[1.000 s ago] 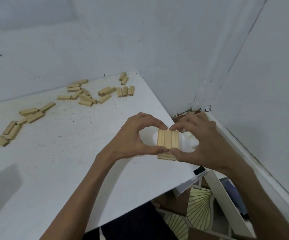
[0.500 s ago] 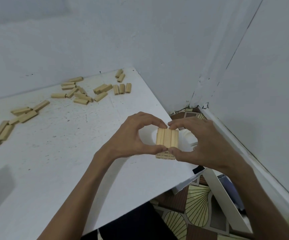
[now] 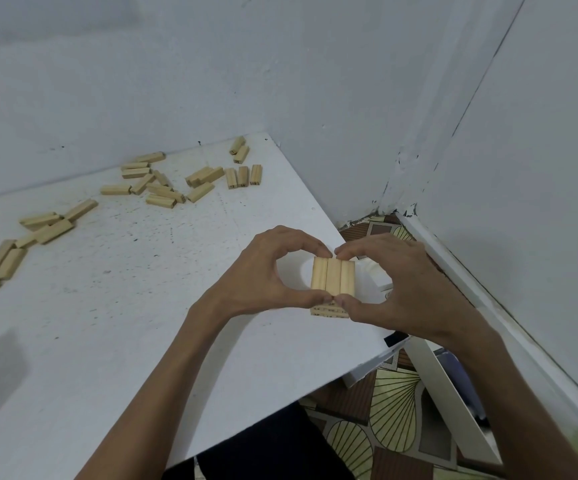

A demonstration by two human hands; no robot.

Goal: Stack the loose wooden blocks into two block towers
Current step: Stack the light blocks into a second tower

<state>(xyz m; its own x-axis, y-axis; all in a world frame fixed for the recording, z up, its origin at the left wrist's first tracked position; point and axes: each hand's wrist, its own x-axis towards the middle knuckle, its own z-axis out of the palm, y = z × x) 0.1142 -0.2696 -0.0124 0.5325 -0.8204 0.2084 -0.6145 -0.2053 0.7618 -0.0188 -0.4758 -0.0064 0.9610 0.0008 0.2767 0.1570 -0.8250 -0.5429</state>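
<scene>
A short block tower [image 3: 332, 278] stands near the right edge of the white table [image 3: 124, 323]; its top layer is three pale wooden blocks side by side, with a crosswise layer below. My left hand [image 3: 263, 275] pinches the tower from the left, thumb at the near end and fingers at the far end. My right hand [image 3: 398, 289] mirrors it from the right. Fingertips of both hands meet at the block ends. Several loose blocks [image 3: 162, 188] lie scattered along the table's far side, with more of them [image 3: 31, 233] on the left.
Grey walls meet in a corner behind the table. The table's right edge drops to a patterned floor [image 3: 384, 417]. A white board [image 3: 447, 393] leans below the edge on the right. A row of three blocks [image 3: 244, 176] lies near the far right corner.
Both hands stay clasped on the tower's top layer. The view has shifted slightly; the blocks themselves have not moved.
</scene>
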